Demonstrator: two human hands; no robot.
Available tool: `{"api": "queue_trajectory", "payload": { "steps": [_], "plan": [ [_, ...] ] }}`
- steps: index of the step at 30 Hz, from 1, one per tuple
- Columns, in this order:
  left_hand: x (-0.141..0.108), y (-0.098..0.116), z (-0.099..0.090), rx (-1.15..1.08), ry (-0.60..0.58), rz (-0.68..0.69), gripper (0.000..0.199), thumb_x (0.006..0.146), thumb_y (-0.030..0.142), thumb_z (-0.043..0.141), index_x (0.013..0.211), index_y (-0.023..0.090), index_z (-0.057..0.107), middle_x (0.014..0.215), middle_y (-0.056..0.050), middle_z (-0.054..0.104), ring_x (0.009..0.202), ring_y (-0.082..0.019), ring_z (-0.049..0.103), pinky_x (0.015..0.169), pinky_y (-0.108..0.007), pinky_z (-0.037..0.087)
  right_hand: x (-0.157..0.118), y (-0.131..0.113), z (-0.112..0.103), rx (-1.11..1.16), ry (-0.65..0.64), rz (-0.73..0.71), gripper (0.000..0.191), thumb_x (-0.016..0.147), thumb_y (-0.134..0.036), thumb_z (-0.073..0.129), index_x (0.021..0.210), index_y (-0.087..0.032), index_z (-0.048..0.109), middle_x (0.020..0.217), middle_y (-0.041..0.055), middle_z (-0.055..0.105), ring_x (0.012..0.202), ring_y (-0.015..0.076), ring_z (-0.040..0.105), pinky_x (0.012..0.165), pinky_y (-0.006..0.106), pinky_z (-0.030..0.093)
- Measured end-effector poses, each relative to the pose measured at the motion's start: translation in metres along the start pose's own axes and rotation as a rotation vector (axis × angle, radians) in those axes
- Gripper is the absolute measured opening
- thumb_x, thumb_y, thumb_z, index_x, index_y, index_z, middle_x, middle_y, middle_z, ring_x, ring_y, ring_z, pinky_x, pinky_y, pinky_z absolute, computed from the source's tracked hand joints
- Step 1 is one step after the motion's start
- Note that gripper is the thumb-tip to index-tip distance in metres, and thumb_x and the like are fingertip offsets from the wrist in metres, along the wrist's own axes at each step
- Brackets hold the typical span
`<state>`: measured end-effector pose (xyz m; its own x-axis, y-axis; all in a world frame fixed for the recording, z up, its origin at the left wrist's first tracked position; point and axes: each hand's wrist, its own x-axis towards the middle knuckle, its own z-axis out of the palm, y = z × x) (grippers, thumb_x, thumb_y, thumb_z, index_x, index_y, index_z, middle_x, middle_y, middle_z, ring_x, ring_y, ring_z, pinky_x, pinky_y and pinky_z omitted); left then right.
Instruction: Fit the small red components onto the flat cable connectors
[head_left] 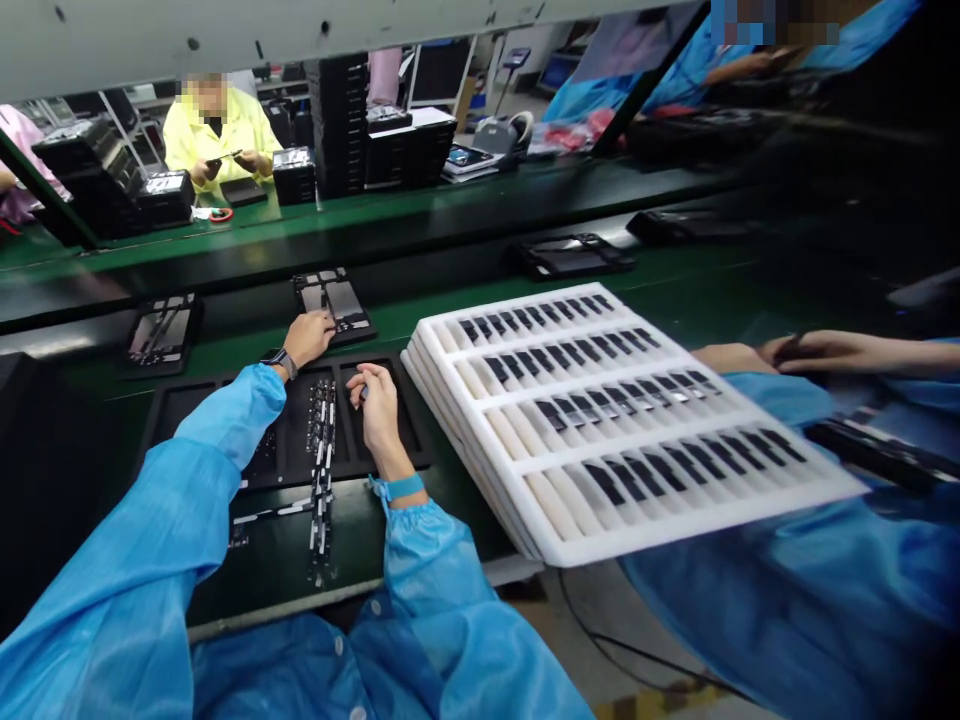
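Note:
My left hand (310,338), with a watch on its wrist, reaches forward with bent fingers closed at the near left edge of a flat black device (346,304) with silvery panels and exposed parts. My right hand (377,405) hangs above the right part of a black compartment tray (247,470). Its fingers are curled in around something small and dark that I cannot make out. Between my forearms, narrow strips of small electronic parts (322,455) lie across the tray and over its near edge. A blue band (405,488) circles my right wrist.
At my right, stacked white foam trays (540,465) hold rows of small black pieces and jut past the table edge. Other devices (161,333) lie on the green surface (450,285). A co-worker's arm (847,352) is close on the right. Across the line sits a person in yellow (217,135).

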<state>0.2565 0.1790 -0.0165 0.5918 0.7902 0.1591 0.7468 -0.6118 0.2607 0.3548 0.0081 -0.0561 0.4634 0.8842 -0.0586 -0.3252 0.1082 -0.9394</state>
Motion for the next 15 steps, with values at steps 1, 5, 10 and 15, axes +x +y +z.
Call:
{"api": "queue_trajectory", "payload": {
  "steps": [1,5,10,15],
  "plan": [
    [-0.004,-0.002,-0.006,-0.013,0.010,-0.008,0.030,0.097,0.018,0.061,0.120,0.012,0.080,0.142,-0.020,0.069,0.135,-0.032,0.061,0.117,-0.040,0.044,-0.001,0.000,0.001,-0.012,-0.014,0.005,0.026,0.092,-0.047,0.057,0.101,-0.022,0.053,0.076,-0.0013,0.064,0.054,0.0107,0.048,0.053,0.024,0.039],
    [-0.053,-0.003,-0.051,-0.188,0.118,-0.048,0.038,0.096,0.024,0.065,0.130,0.011,0.075,0.138,-0.018,0.071,0.128,-0.031,0.064,0.117,-0.043,0.044,-0.007,0.001,0.000,-0.087,-0.078,-0.029,0.025,0.100,-0.048,0.049,0.104,-0.023,0.051,0.087,0.0039,0.073,0.059,0.0115,0.057,0.057,0.024,0.045],
    [-0.211,0.012,-0.132,-0.381,0.080,-0.177,0.026,0.092,0.041,0.072,0.104,0.020,0.081,0.107,-0.008,0.080,0.103,-0.026,0.071,0.100,-0.037,0.053,-0.013,0.000,-0.005,-0.145,-0.141,-0.093,0.035,0.102,-0.060,0.053,0.101,-0.026,0.045,0.104,0.0084,0.080,0.061,0.0134,0.064,0.053,0.025,0.044],
    [-0.370,0.017,-0.116,-0.378,-0.044,-0.353,0.023,0.093,0.046,0.071,0.099,0.027,0.081,0.106,-0.007,0.079,0.101,-0.029,0.072,0.097,-0.042,0.057,-0.028,-0.004,0.002,-0.199,-0.306,-0.063,0.043,0.096,-0.066,0.063,0.097,-0.023,0.059,0.112,0.0125,0.079,0.066,0.0156,0.069,0.053,0.028,0.048]
  ]
}}
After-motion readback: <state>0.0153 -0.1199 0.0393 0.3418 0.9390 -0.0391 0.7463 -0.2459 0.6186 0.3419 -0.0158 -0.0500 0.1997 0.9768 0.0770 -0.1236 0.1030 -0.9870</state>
